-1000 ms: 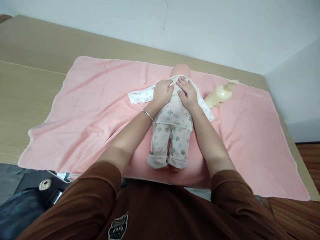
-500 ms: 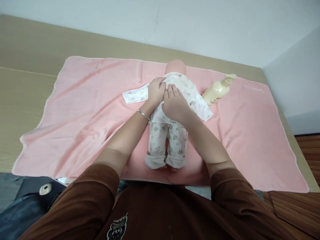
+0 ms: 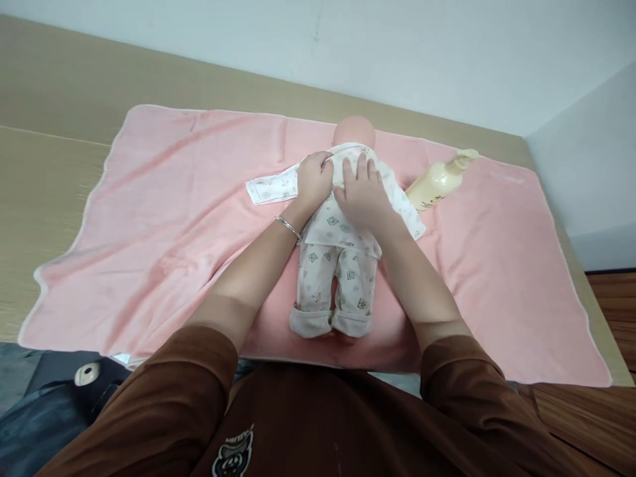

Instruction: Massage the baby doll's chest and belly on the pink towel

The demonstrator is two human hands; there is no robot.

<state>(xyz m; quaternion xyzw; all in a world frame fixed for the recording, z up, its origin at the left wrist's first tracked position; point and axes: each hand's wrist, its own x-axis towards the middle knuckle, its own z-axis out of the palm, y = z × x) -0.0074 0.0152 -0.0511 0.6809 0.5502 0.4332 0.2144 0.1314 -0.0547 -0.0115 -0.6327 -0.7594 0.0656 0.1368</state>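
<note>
I see the baby doll lying on a pink towel, head far. My left hand pinches its printed top at the shoulder, seemingly anchoring it, while my right hand rests open and flat, pressing the fabric.

A dark brown long-sleeved top fills the bottom of the frame, its left sleeve and right sleeve bunched near the elbows. A small cartoon emblem with pale lettering sits at bottom centre. A thin silver bangle circles the left wrist. The left hand and right hand are bare.
</note>
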